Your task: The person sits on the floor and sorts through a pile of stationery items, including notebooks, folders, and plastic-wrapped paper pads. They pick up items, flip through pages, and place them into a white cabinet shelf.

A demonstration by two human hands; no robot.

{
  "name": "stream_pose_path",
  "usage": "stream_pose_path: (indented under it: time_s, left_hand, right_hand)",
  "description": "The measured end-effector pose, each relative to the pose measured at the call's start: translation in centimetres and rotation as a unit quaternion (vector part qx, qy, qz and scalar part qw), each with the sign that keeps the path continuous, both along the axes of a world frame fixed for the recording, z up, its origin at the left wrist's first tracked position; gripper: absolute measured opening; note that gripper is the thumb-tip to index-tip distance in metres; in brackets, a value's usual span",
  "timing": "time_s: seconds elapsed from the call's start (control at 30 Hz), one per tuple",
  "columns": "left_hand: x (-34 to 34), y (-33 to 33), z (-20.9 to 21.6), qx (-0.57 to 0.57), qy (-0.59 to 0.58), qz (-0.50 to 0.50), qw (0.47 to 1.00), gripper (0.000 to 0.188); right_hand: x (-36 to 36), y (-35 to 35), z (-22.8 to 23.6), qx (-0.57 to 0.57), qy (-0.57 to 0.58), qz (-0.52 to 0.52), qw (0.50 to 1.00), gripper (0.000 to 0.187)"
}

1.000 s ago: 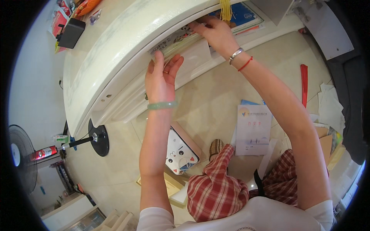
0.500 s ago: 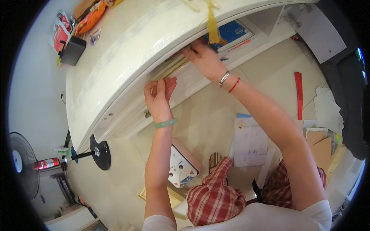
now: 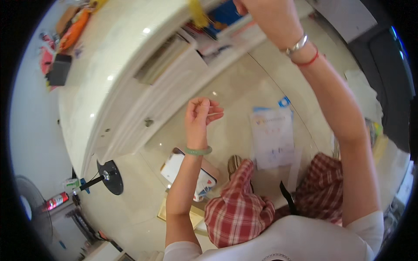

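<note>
My left hand (image 3: 201, 119) hangs over the tiled floor in front of a white cabinet (image 3: 117, 78). Its fingers are apart and loosely bent, with nothing seen in them; a green bangle circles the wrist. At the top edge, my right hand (image 3: 274, 21) is raised beside the cabinet's open compartment. Most of its fingers are cut off or blurred, so any hold is hidden. Inside the compartment lie a stack of books or papers (image 3: 163, 58), some loose items and a blue book (image 3: 228, 18). A yellow tassel (image 3: 198, 14) dangles over the opening.
Papers (image 3: 273, 141) lie on the floor ahead of my legs, a small blue-and-white piece (image 3: 284, 102) beside them. A white cartoon-patterned box (image 3: 204, 182) sits below my left forearm. A standing fan's round base (image 3: 111, 177) is at left; a black box (image 3: 60, 69) rests on the cabinet top.
My left hand has come away from the cabinet toward me. My right hand has left the compartment and moved up and right. The stack and blue book show more openly; the view has shifted.
</note>
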State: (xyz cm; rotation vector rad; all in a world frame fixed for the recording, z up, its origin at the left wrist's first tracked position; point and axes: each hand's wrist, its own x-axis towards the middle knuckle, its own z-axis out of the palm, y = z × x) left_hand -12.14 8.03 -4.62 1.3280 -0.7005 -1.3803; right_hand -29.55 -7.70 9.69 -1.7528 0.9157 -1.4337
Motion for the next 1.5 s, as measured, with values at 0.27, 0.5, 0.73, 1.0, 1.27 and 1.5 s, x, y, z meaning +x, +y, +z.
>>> stream_pose_path:
  time_s: [0.27, 0.5, 0.73, 1.0, 1.27, 1.5]
  left_hand:
    - [-5.5, 9.7, -16.4, 0.269, -0.035, -0.077, 0.959, 0.047]
    - [-9.3, 12.9, -20.0, 0.267, -0.112, -0.153, 0.945, 0.055]
    - [-13.8, 10.6, -18.7, 0.215, -0.189, -0.227, 0.931, 0.041]
    - [-16.1, 6.9, -17.3, 0.079, -0.079, -0.074, 0.991, 0.031]
    - [-16.8, 2.4, -16.8, 0.229, 0.022, -0.03, 0.973, 0.042]
    - [-18.1, 3.9, -18.4, 0.058, -0.128, -0.084, 0.986, 0.045]
  right_hand:
    - [-15.4, 6.6, -16.3, 0.477, 0.271, 0.187, 0.815, 0.029]
    - [-26.2, 23.5, -31.6, 0.647, 0.063, 0.043, 0.758, 0.037]
    - [-22.4, 26.3, -33.1, 0.678, 0.108, 0.002, 0.727, 0.04]
    - [-24.6, 24.2, -30.6, 0.596, 0.122, -0.049, 0.792, 0.018]
    - [-25.8, 21.3, -30.1, 0.324, 0.304, -0.119, 0.888, 0.026]
    - [-25.3, 22.1, -29.9, 0.555, 0.095, -0.061, 0.824, 0.047]
